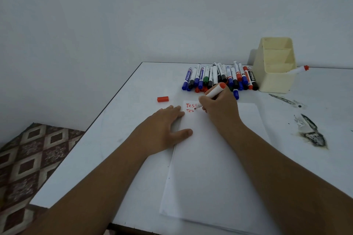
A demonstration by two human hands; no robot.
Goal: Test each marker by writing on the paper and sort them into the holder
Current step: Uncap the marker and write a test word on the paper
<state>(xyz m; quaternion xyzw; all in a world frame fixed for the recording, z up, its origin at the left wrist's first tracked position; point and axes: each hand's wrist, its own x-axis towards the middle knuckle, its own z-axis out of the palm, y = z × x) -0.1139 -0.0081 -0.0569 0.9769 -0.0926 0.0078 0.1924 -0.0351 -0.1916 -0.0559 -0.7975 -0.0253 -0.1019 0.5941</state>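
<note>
Now right hand point(219, 107) around red marker point(213, 93).

A plain, pale grey-white wall point(152, 15) fills the upper half of the view, bare and evenly lit by soft, diffuse light with no hard shadows. A white worktop point(114, 139) with a thin dark edge butts against it. Its surface carries dark, scorched-looking scuff marks point(311, 131) on the far right side. At lower left, beyond the worktop's edge, lies a patterned brown and beige fabric point(28, 158) with a diamond motif.
</note>
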